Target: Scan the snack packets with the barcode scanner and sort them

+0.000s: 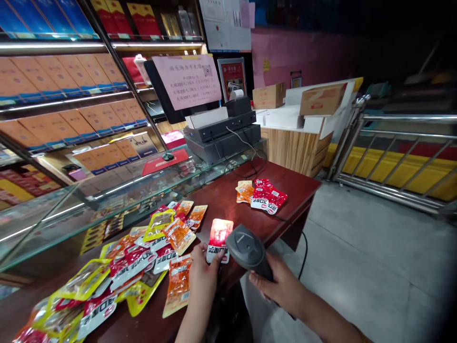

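My left hand [204, 264] pinches the lower end of a red-and-white snack packet [219, 238] just above the table. A bright reddish light falls on the packet's upper half. In my right hand [282, 281] is a dark grey barcode scanner [246, 247], its head turned towards that packet and close to its right edge. To the left spreads a heap of snack packets, among them an orange packet [178, 233] and a yellow-edged packet [84, 281]. Farther back on the table lie a few red packets [267, 195] beside orange packets [244, 190].
The dark red wooden table [296, 183] borders a glass display counter [117, 195]. On the counter sit a black cash drawer [228, 143] and a monitor with a pink notice [187, 81]. Boxed goods [46, 71] fill the shelves at left. A metal railing [400, 181] stands at right.
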A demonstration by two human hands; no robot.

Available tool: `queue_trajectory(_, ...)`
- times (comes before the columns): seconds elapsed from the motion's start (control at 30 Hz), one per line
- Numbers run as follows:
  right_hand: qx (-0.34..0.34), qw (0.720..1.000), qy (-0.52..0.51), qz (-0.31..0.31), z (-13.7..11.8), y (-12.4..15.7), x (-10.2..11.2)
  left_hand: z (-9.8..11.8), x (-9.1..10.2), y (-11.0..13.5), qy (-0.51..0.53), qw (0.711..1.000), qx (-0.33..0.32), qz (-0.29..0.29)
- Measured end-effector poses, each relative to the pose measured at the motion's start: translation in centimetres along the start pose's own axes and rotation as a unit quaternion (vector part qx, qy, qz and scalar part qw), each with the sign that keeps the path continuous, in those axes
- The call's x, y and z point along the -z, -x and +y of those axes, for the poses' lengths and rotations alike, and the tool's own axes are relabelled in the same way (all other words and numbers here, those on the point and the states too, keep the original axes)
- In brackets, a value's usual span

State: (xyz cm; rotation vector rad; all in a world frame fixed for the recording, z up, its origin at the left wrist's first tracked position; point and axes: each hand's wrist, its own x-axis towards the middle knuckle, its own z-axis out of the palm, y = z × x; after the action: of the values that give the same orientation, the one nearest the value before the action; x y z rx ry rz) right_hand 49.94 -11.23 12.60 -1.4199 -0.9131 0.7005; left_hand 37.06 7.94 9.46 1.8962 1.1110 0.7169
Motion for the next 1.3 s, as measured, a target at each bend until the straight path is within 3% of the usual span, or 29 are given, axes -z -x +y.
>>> queue_trajectory(0.2,0.005,1.0,0.018,-0.002,0.4,0.1,-0.3,0.2,-0.2,0.2,0.04,0.999,0.008,0.001)
queue_trajectory(0.3,0.011,1.0,0.029,0.007,0.3,0.2,0.2,0.0,1.2,-0.5,0.049,0.998,0.019,0.027)
queue_trajectory(0.37,0.013,0.999,0.027,0.014,0.1,0.3,0.7,-0.2,3.0,-1.2,-0.022,0.995,0.038,0.089)
queue_trajectory(0.47,0.016,0.999,0.013,0.024,0.3,0.4,1.1,0.1,5.5,-2.3,-0.182,0.966,0.05,0.175)
queue_trajectory(0.57,0.017,0.999,0.004,0.038,1.3,0.4,1.5,1.1,5.8,-3.0,-0.273,0.933,-0.015,0.235)
queue_trajectory(0.63,0.014,0.999,0.005,0.046,2.1,0.4,1.7,2.1,4.3,-3.2,-0.288,0.926,-0.087,0.228)
queue_trajectory(0.77,0.006,0.998,0.015,0.063,3.3,0.5,2.8,4.6,-1.4,-4.2,-0.274,0.941,-0.177,0.094)
queue_trajectory(0.9,0.013,0.996,0.007,0.087,3.6,0.6,4.5,8.5,-8.1,-5.6,-0.289,0.936,-0.2,-0.014)
queue_trajectory(1.03,-0.011,0.991,0.023,0.128,3.3,0.9,6.0,11.7,-13.0,-7.0,-0.4,0.899,-0.171,-0.053)
queue_trajectory(1.17,-0.019,0.989,0.012,0.143,3.1,1.3,7.0,12.6,-14.9,-8.6,-0.415,0.897,-0.136,-0.072)
queue_trajectory(1.3,-0.029,0.988,-0.014,0.149,3.0,1.5,7.3,12.2,-14.5,-9.9,-0.36,0.918,-0.105,-0.125)
